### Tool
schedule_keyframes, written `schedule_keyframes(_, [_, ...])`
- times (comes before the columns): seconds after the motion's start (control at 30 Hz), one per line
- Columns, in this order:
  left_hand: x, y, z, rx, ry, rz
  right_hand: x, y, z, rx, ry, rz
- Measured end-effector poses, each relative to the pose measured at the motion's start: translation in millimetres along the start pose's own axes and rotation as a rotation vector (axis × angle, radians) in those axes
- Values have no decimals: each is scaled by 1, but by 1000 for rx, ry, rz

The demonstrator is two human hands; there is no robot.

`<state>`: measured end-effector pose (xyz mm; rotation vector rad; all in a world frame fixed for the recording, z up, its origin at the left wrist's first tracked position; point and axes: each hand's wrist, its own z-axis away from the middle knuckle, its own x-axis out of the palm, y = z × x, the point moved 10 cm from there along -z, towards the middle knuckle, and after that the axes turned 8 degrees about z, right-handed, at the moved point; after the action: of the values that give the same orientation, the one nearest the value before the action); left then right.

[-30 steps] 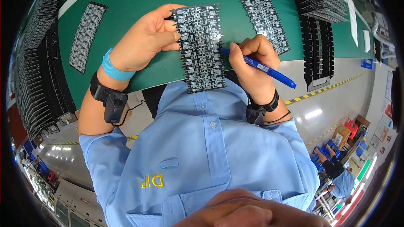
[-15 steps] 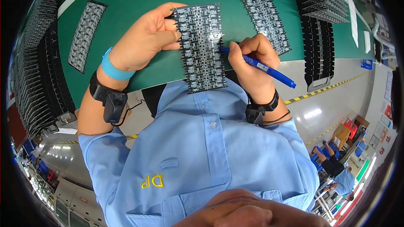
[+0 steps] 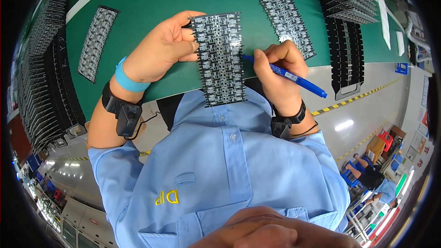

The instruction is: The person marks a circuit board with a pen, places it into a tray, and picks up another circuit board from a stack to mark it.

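My left hand (image 3: 163,46) pinches the left edge of a black circuit board panel (image 3: 219,59) covered in rows of small pale components. The panel is held up in front of me, its lower end past the table's front edge. A blue marker pen (image 3: 294,78) is gripped in my right hand (image 3: 280,71), its tip at the panel's right edge; I cannot tell if it touches. Behind my right hand a second circuit board panel (image 3: 287,18) lies on the green table (image 3: 156,0). A third circuit board panel (image 3: 97,41) rests on the table left of my left hand.
Black racks filled with upright panels stand at the far left (image 3: 39,78) and at the upper right, where one black rack (image 3: 347,55) shows bare slots. White strips (image 3: 382,18) lie at the right end. Beyond the table, a person (image 3: 379,181) sits at the lower right.
The held panel's bright glare has faded as its angle to the light changed slightly. My right hand and the marker have shifted slightly right and down. Both hands keep their grips.
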<state>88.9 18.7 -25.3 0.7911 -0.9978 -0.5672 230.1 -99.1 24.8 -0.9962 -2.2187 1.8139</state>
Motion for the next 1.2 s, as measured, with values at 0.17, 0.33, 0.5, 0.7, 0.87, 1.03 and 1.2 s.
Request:
schedule_keyframes(0.17, [4,4,0,12,6,-11,4,3,-2,5,-8,33])
schedule_keyframes(0.33, [5,3,-1,38,-19,36,4,8,-2,39,8,11])
schedule_keyframes(0.5, [6,4,0,26,-16,28,6,7,-3,18,4,27])
schedule_keyframes(0.7, [6,4,0,22,-8,14,6,7,-3,5,-4,64])
schedule_keyframes(0.87, [6,3,-1,30,-14,19,7,6,-4,-8,-4,100])
schedule_keyframes(1.03, [6,4,0,35,1,16,7,6,-4,-23,4,105])
schedule_keyframes(1.2, [7,5,1,28,-10,1,1,4,-3,-12,50,25])
